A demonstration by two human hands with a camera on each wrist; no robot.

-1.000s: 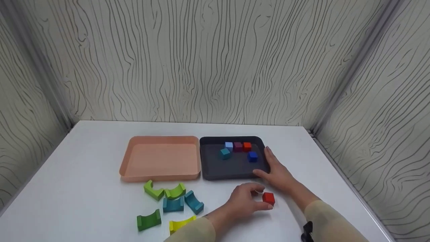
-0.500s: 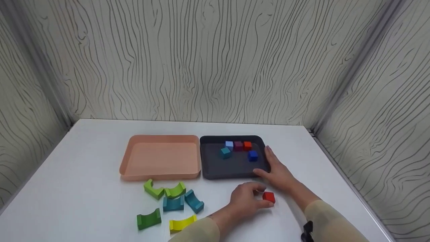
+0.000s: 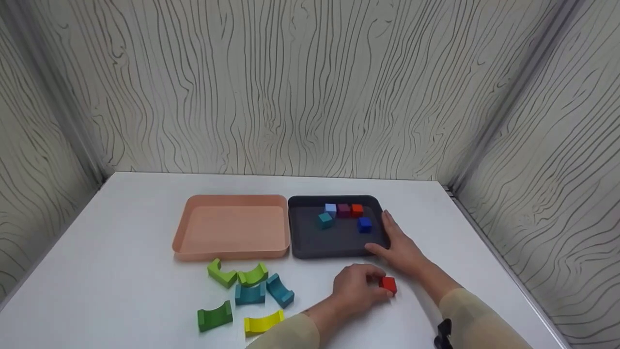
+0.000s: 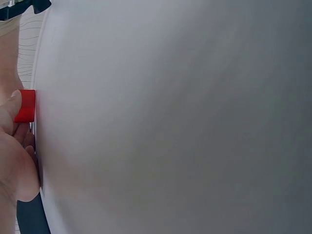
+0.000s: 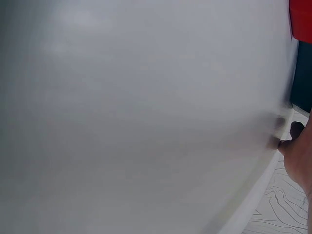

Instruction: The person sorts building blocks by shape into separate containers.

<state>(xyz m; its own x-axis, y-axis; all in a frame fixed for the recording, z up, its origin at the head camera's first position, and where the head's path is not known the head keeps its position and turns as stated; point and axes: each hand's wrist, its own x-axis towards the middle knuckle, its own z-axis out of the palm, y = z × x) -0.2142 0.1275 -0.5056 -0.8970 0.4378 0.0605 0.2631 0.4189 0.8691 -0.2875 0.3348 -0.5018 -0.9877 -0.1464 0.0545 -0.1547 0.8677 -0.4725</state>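
Evidently the small red wooden cube (image 3: 388,284), lying on the white table (image 3: 121,291) just in front of the dark grey tray (image 3: 310,242), is light, rigid and best taken by opposite flat faces. It is pinched by the curled left hand (image 3: 356,287). The tray's near right corner is touched by the flat, relaxed right hand (image 3: 399,249).

We count two shallow plastic trays: one peach tray (image 3: 231,228) and one black tray (image 3: 334,237) just right of it. Six small cubes show, five inside the black tray and one red cube (image 3: 388,284) in front. Six arch-shaped blocks lie before the peach tray.
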